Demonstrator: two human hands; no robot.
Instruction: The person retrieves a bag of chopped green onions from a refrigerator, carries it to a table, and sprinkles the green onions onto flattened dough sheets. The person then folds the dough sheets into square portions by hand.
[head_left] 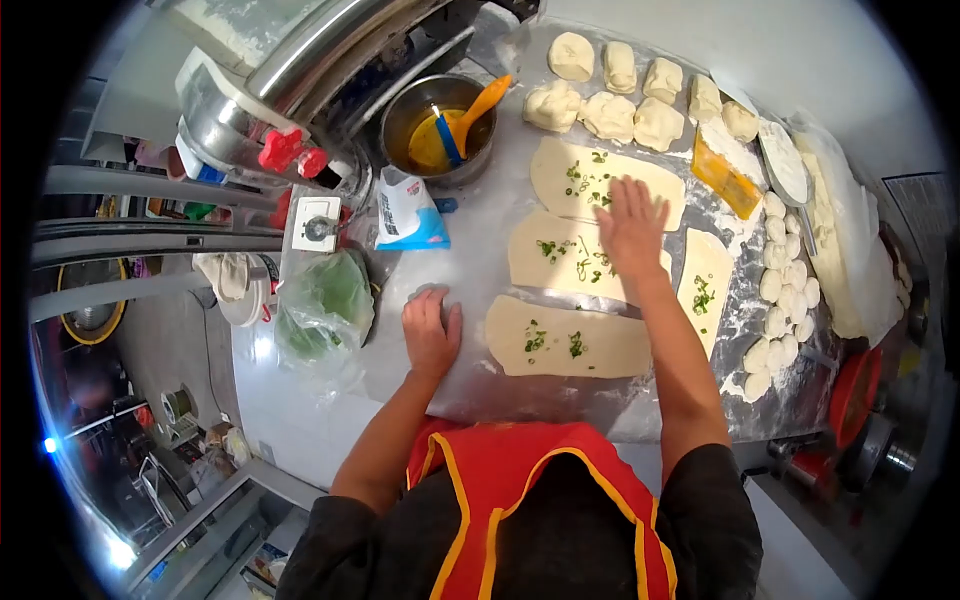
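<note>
Four flat dough sheets dotted with chopped green onion lie on the metal table. My right hand is spread, palm down, over the right part of the top sheet and the edge of the middle sheet. It holds nothing that I can see. Nearer to me is the bottom sheet, and a narrow sheet lies to the right of my forearm. My left hand rests on bare metal left of the sheets, its fingers loosely bent and apart, with nothing in it.
Behind the sheets sit several dough lumps. A bowl with an orange brush, a blue-white packet and a bag of greens stand left. Small dough pieces, a yellow scraper and a scoop lie right.
</note>
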